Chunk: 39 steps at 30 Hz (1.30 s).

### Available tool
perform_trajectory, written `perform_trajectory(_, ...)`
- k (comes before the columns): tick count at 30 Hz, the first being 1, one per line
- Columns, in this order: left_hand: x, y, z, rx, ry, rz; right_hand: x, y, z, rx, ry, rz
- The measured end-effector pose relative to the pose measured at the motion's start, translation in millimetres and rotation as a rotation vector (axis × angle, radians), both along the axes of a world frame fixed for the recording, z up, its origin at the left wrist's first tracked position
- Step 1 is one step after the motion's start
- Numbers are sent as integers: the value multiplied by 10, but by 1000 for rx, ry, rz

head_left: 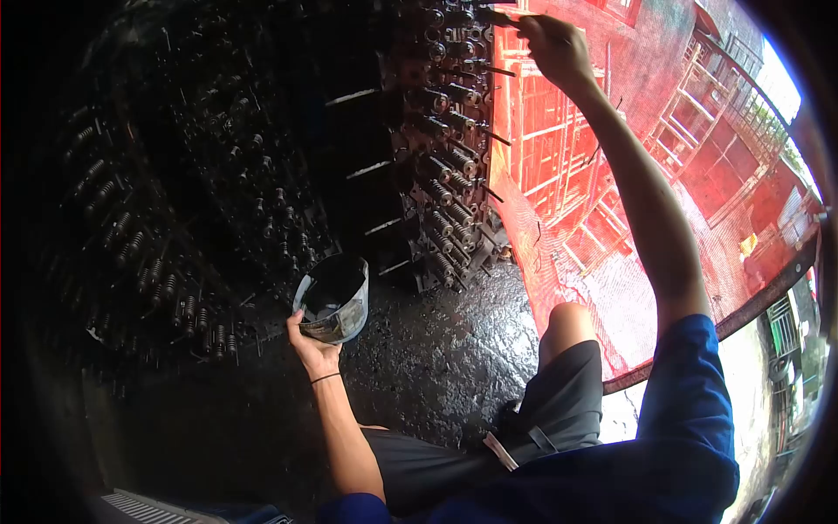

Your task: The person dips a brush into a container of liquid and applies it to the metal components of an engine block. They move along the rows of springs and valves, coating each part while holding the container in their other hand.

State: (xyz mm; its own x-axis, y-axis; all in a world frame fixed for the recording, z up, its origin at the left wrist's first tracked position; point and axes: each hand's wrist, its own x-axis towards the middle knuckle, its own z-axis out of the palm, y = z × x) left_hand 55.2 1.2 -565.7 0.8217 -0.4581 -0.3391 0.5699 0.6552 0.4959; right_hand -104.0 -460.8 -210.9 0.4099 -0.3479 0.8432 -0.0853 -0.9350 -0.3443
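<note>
My left hand is closed on the rim and side of a cut-down plastic tub; its inside looks dark, and I cannot make out how full it is. Up at the top, my right hand grips a dark, narrow tool, perhaps a brush, whose far end blends into the black metal. That tool reaches the upper end of an oily cylinder head with rows of valve springs and long studs sticking out. The tub is below and left of this cylinder head.
More greasy cylinder heads with valve springs stand in shadow at left. The floor is black and wet. A red mesh sheet hangs on the right, with metal frames behind it. My bent knee is near the sheet.
</note>
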Motion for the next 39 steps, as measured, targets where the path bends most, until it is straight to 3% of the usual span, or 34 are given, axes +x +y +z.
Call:
perform_trajectory(2,-41,-26,72,3,-6,-3,-126,-89,-140,-37,-44,15)
perform_trajectory(4,-51,-52,54,14,-15,-14,-254,-134,-290,123,90,-72)
perform_trajectory(7,-30,-66,7,33,-28,-41,-175,-124,-720,359,38,138)
perform_trajectory(11,-85,-74,60,70,11,-9,-193,136,-1433,465,117,77)
perform_trajectory(15,-131,-88,92,98,2,-20,-402,762,-1953,573,-65,75)
perform_trajectory(16,-151,-108,84,80,-23,-39,-442,1082,-1983,648,-142,177)
perform_trajectory(17,-168,-138,77,61,-49,-61,-494,1273,-2018,723,-93,243)
perform_trajectory(18,-178,-173,73,51,-82,-72,-520,1321,-2203,726,37,163)
perform_trajectory(21,-220,-259,27,57,-71,-109,-460,2024,-2093,783,207,402)
perform_trajectory(22,-251,-296,17,60,-78,-103,-371,2103,-2161,614,227,482)
perform_trajectory(25,-370,-419,47,1,-106,-164,-261,2319,-2071,434,479,515)
perform_trajectory(29,-537,-657,16,-92,-122,-266,-68,2275,-2397,333,590,567)
perform_trajectory(32,-649,-812,15,-101,-89,-298,-61,2160,-2504,294,785,443)
perform_trajectory(35,-706,-908,22,-99,-52,-338,-239,1959,-2376,500,654,345)
perform_trajectory(36,-727,-932,21,-98,-48,-338,-289,1866,-2324,862,580,358)
perform_trajectory(38,-743,-960,13,-99,-53,-347,-380,1576,-2234,809,349,360)
perform_trajectory(39,-734,-971,-12,-100,-54,-345,-490,1573,-1940,996,375,302)
